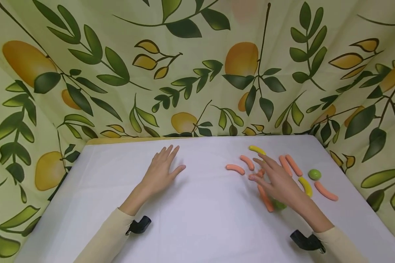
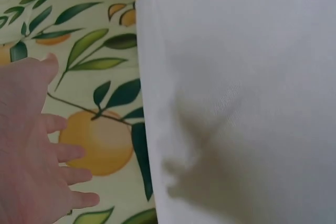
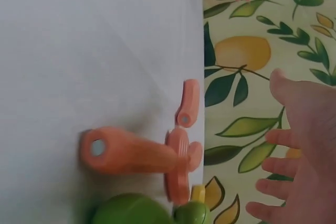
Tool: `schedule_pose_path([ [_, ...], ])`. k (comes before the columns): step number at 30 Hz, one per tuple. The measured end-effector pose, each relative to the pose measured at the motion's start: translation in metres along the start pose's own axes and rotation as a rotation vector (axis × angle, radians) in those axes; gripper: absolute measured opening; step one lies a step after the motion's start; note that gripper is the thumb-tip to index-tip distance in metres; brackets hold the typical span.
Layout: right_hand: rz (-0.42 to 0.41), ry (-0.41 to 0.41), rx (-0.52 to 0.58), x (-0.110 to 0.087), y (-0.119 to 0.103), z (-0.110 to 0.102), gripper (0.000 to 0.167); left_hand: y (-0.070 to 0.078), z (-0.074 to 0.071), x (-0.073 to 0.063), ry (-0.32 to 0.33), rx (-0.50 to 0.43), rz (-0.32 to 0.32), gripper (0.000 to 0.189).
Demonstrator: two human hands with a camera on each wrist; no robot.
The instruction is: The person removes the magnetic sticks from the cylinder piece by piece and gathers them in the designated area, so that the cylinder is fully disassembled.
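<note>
My left hand [image 1: 159,171] hovers over the left half of the white table, fingers straight, thumb spread, holding nothing. Its shadow shows on the cloth in the left wrist view. Over the cluster of small toy-like pieces on the right, my right hand [image 1: 279,184] is held out with extended fingers and nothing in its grasp. Beneath it lie a long orange sausage-shaped piece [image 1: 266,199] and a green round piece [image 1: 279,205], both partly hidden. In the right wrist view, the orange sausage-shaped piece [image 3: 131,153] has a grey disc on its end.
Left of my right hand are curved salmon pieces [image 1: 235,169]; farther back is a yellow banana-shaped piece [image 1: 256,149]. Rightward lie straight salmon pieces [image 1: 294,165], another yellow piece [image 1: 305,187], a green ball [image 1: 314,174] and a curved piece [image 1: 326,191]. A leaf-patterned curtain [image 1: 197,80] hangs behind.
</note>
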State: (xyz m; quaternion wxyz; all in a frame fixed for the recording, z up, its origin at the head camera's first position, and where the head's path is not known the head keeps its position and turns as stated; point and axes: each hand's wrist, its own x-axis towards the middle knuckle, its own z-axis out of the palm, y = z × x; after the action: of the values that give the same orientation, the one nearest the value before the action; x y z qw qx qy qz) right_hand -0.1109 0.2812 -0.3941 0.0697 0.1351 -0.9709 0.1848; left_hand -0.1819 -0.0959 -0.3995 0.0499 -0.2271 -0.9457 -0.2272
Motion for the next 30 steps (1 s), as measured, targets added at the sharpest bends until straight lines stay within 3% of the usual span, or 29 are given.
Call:
schedule_pose_path([
  [5,-0.067,-0.033,-0.065,0.031,0.002,0.005,0.071,-0.014,-0.005,-0.008,-0.001,0.034,-0.034,0.075],
  [11,-0.064,-0.061,-0.094,0.058,0.004,0.014,0.075,-0.030,-0.006,-0.019,0.000,0.063,-0.076,0.075],
  [20,0.033,-0.141,-0.146,0.066,0.010,0.023,0.088,-0.043,-0.002,-0.017,-0.030,0.095,-0.077,0.078],
  [30,0.048,-0.162,-0.170,0.063,0.017,0.016,0.093,-0.057,-0.006,-0.013,-0.059,0.108,-0.093,0.081],
])
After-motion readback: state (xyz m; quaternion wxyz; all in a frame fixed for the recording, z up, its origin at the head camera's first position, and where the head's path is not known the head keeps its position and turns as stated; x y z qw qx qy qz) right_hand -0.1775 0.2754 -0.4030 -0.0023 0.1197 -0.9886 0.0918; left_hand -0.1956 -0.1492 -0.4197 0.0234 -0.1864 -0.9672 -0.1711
